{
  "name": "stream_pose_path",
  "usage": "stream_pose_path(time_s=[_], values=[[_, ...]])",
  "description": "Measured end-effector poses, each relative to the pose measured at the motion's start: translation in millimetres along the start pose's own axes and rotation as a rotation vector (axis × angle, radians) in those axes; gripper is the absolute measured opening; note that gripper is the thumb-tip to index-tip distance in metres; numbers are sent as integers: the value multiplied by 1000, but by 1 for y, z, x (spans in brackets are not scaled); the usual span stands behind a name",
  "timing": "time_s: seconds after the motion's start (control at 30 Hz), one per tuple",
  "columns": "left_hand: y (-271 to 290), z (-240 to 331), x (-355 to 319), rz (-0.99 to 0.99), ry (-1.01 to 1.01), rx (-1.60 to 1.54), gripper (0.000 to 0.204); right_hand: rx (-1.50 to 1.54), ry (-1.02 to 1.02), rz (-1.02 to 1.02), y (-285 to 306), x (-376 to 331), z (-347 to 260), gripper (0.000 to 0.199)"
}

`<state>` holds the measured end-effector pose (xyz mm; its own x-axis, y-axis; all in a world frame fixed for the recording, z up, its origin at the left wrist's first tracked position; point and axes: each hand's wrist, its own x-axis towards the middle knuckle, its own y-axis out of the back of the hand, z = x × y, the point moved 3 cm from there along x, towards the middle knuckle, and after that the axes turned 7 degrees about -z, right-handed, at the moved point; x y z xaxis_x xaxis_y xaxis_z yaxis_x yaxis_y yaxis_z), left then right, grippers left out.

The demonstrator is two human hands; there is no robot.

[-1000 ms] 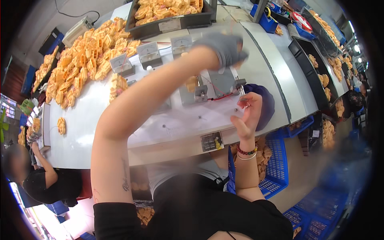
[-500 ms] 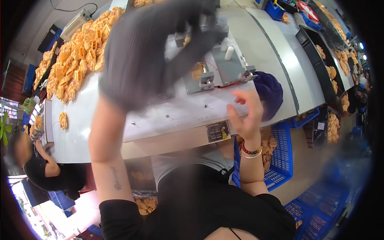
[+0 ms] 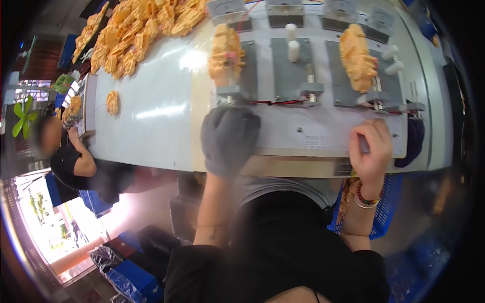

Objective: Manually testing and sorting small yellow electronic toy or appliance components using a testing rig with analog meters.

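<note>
My left hand, in a grey glove, is closed at the front of the leftmost grey fixture plate, against its small metal block. Whatever its fingers hold is hidden. An orange moulded plastic part with a pink spot lies on that plate. My bare right hand, with a beaded bracelet, curls its fingers near the board's right front corner; I cannot make out anything in them. A second orange part lies on the right fixture plate. The middle plate carries two white pegs.
Panel meters line the back of the fixtures. A heap of orange parts covers the far left table, and one loose part lies nearer. A dark purple cloth item hangs by the board's right end. At left sits another person.
The view has shifted. My left hand has come down from above the fixtures to the leftmost one's front. My right hand's fingers, apart before, are now curled. Two orange parts now show plainly on plates.
</note>
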<state>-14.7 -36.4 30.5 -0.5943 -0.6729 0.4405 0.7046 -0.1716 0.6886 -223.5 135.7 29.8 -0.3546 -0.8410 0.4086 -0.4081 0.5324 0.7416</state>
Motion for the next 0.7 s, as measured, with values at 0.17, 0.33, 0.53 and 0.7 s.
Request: stream_pose_path(time_s=[0.17,0.33,0.53,0.7], values=[[-6,-2,1,-32,-18,40,12,9,20,-1,-1,-2,1,11],[-1,-5,0,-26,-59,29,13,37,-94,20,2,-5,4,12],[-2,-7,-2,-38,-58,31,17,70,-91,-16,2,-7,6,12],[-2,-8,-2,-51,-61,15,17,71,-97,-17,3,-5,6,12]])
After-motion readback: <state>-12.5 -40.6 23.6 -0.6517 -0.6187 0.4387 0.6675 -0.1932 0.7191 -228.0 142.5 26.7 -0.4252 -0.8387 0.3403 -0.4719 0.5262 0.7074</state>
